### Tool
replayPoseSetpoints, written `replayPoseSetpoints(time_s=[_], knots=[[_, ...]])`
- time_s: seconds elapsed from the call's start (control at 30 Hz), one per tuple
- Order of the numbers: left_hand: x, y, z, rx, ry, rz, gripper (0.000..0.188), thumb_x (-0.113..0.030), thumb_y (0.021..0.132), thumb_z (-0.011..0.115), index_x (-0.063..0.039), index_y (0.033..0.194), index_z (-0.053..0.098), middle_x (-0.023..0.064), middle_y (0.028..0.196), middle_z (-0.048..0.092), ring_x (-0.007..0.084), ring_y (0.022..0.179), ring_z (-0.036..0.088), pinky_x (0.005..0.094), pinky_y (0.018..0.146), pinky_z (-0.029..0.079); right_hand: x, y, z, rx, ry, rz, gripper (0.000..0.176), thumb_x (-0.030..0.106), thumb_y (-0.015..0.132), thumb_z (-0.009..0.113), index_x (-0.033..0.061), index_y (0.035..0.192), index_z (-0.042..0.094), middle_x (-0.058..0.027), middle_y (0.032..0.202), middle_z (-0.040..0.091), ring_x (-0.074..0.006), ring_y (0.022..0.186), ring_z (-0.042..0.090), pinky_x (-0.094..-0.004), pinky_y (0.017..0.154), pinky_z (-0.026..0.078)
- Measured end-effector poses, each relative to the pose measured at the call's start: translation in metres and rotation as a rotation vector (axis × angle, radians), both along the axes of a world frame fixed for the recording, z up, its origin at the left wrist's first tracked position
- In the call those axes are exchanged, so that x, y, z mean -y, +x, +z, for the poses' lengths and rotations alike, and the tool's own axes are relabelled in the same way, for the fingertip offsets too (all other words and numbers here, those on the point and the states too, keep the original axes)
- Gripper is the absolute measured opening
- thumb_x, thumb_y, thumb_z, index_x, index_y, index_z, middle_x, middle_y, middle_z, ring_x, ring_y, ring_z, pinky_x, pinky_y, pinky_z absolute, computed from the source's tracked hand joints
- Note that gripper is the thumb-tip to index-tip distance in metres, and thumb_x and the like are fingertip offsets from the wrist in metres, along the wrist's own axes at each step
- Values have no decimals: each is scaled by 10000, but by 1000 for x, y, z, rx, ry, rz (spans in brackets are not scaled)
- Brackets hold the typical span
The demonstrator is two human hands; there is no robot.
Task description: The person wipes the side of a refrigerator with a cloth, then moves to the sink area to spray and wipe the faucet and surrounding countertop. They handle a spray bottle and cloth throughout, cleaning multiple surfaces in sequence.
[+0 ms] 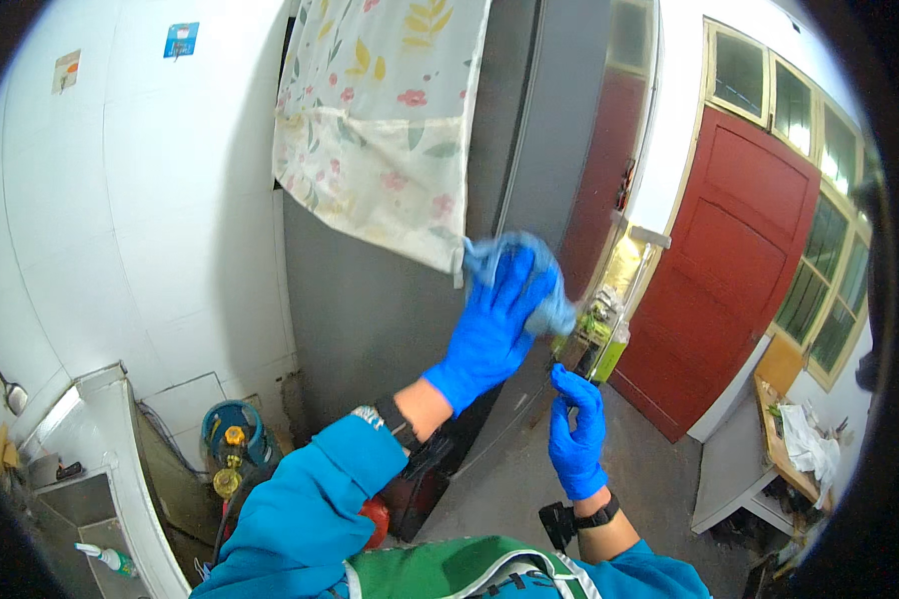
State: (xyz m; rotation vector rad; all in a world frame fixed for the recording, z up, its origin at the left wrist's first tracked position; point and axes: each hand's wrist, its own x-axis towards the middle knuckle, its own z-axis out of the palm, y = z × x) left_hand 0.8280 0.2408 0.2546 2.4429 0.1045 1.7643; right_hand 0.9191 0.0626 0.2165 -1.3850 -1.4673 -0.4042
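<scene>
My left hand [491,322], in a blue glove, presses a light blue cloth [554,307] against a tall grey cabinet or refrigerator [374,314]. The cloth is blurred and bunched around my fingers. A white flowered fabric cover [382,150] hangs over the grey side, its lower corner beside the cloth. My right hand [578,434], also blue-gloved, is lower and to the right, near the edge of the grey front. Its fingers are bent, with a gap to the thumb, and nothing shows in it. Whether it touches the front cannot be told.
A blue gas cylinder [238,434] with a yellow-knobbed valve stands at lower left, beside a metal sink counter [138,479] with a bottle [109,558]. On the right are a red door [719,269] and a low table [772,434] holding a white cloth [807,448].
</scene>
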Motion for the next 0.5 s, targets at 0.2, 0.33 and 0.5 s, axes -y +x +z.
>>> replayPoseSetpoints(time_s=[0.2,0.33,0.5], knots=[[28,-57,-167,-479,-364,-240,552,-102,837,555,-91,1369,410,186,1471,273,336,1345,286,462,1102,256,-12,-34,-2,55,-32,111,372,-108,793,538,67,1116,601,-129,1116,610,-263,1021,580,-331,881,456],[40,-138,-218,-120,-1635,-627,377,-215,920,517,-53,1260,519,153,1323,486,256,1200,485,402,1054,351,-32,-56,-26,-52,-204,328,344,-94,809,536,67,1102,618,-117,1082,627,-247,987,595,-318,870,457],[56,-252,-202,545,-1823,-731,427,-293,948,487,-39,1292,481,140,1276,536,252,1145,540,395,1049,374,-81,-116,-75,-548,-698,792,441,13,887,546,64,1318,469,-128,1297,520,-213,1145,526,-327,986,405]])
